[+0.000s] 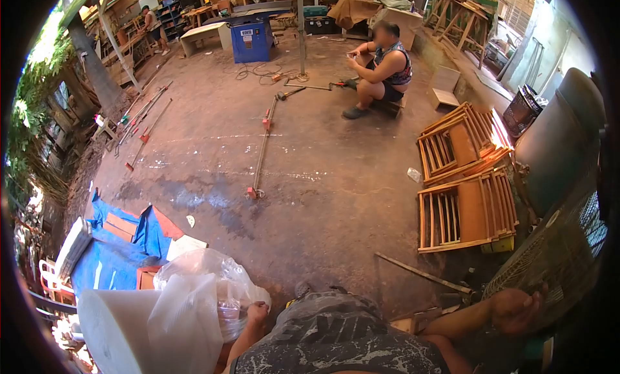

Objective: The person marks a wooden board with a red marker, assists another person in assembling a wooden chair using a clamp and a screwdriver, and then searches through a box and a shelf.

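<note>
My left hand (258, 312) is closed at the right edge of a crumpled clear plastic bag (219, 270); what its fingers hold, if anything, is too small to make out. Left of it stands a big roll of white foam wrap (123, 325), its loose sheet touching the bag. My right hand (515, 311) is held out at the lower right beside a fan guard (549, 264), its fingers loosely curled and apart with nothing seen in them.
Stacked wooden frames (465, 209) stand at the right, near a wooden stick (423, 272). A blue tarp (116, 258) lies at the left. Bar clamps (261, 157) cross the floor. One person (387, 67) sits low beyond them; another person (153, 28) stands far left, beyond a blue machine (252, 41).
</note>
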Demonstrator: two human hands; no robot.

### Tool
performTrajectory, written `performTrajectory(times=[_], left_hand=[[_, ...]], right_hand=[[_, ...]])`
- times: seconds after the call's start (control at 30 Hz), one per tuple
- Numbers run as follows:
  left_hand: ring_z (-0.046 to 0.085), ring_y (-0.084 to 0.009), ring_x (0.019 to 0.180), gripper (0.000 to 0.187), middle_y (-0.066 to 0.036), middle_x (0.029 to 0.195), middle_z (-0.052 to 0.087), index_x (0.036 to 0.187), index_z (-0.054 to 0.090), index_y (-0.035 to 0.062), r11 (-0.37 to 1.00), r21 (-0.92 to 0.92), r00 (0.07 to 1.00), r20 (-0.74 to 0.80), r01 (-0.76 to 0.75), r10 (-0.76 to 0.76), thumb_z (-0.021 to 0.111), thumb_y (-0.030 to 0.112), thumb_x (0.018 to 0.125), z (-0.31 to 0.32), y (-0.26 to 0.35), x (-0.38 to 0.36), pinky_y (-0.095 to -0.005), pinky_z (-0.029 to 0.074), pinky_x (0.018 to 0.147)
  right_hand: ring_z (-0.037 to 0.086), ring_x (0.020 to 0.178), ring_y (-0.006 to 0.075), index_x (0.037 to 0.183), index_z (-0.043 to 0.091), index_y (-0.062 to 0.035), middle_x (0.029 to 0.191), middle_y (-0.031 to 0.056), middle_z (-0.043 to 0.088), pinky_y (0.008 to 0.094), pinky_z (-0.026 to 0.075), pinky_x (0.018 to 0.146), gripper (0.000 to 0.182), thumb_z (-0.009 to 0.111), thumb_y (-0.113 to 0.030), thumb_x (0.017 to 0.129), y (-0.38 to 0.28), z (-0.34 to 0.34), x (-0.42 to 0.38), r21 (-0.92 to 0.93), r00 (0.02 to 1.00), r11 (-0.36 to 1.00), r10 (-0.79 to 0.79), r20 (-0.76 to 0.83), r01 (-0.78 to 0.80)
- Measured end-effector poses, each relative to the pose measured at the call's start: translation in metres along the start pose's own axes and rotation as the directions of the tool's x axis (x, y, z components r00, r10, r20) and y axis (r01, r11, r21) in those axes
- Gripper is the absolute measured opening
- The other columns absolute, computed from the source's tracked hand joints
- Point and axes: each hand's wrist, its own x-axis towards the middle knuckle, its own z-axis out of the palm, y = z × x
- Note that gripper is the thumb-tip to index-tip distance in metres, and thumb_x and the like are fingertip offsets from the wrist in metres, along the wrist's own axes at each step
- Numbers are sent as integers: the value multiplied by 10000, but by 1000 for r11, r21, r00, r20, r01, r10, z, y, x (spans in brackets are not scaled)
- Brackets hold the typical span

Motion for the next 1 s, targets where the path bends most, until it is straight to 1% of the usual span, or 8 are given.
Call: performTrajectory(times=[0.1, 0.2, 0.27, 0.37, 0.47, 0.6, 0.7, 1.0], left_hand=[[653, -316, 960, 378, -196, 990, 679, 1062, 689, 75, 998, -59, 999, 24, -29, 31, 633, 306, 768, 4, -10, 16, -366, 494, 871], [652, -319, 963, 389, -197, 993, 678, 1063, 689, 75, 1000, -12, 999, 45, -16, 17, 630, 314, 762, 9, -19, 27, -366, 493, 879], [651, -320, 966, 391, -197, 995, 677, 1065, 691, 81, 1000, 6, 998, 58, -7, 6, 628, 319, 760, 8, -24, 26, -365, 492, 882], [649, -324, 970, 395, -201, 1000, 675, 1066, 694, 90, 1000, 24, 998, 69, 10, -12, 627, 325, 756, 5, -23, 22, -364, 490, 889], [649, -328, 968, 399, -205, 1002, 673, 1068, 693, 91, 1000, 21, 997, 72, 22, -24, 624, 327, 754, -2, -18, 16, -363, 492, 886], [643, -322, 983, 412, -204, 1018, 669, 1087, 680, 89, 999, 9, 996, 78, 50, -50, 612, 331, 761, -13, -9, 16, -369, 491, 883], [632, -324, 1004, 416, -199, 1032, 668, 1102, 673, 97, 998, 54, 997, 80, 15, -19, 606, 338, 769, -21, -5, 24, -379, 474, 904], [603, -336, 1042, 425, -221, 1063, 651, 1099, 675, 84, 996, -13, 994, 57, 89, -88, 622, 347, 770, -22, 6, 41, -376, 418, 973]], right_hand=[[622, 634, 352, 797, 537, 148, 712, 266, 565, 434, 607, 576, 207, 482, -27, 893, -15, 4, 13, -223, 994, 971, 99, 48, -86], [632, 613, 299, 778, 557, 97, 736, 223, 606, 376, 590, 548, 246, 464, -74, 930, -17, 3, 12, -469, 999, 883, 14, 49, 11], [636, 594, 242, 745, 566, 14, 742, 136, 638, 332, 562, 524, 286, 431, -114, 962, -12, -8, 15, -781, 951, 559, -51, 305, 280], [642, 595, 201, 736, 562, -52, 725, 60, 643, 301, 540, 518, 296, 406, -127, 976, -4, -10, 10, -765, 975, 626, 30, 219, 152], [651, 619, 207, 722, 550, -56, 705, 68, 636, 299, 545, 523, 294, 414, -122, 974, 1, -7, 15, -710, 972, 666, -112, 206, 227], [649, 629, 224, 731, 566, -24, 720, 88, 637, 313, 552, 552, 279, 434, -106, 964, -13, 12, 23, -571, 982, 801, -109, 156, 179], [647, 658, 260, 758, 582, 15, 738, 120, 632, 352, 561, 600, 245, 460, -81, 947, -19, 28, 23, -174, 989, 985, 39, 141, -14], [634, 741, 322, 901, 565, 89, 818, 202, 615, 392, 545, 678, 163, 470, -41, 928, -48, 93, -16, -79, 934, 981, 190, 304, -174]])
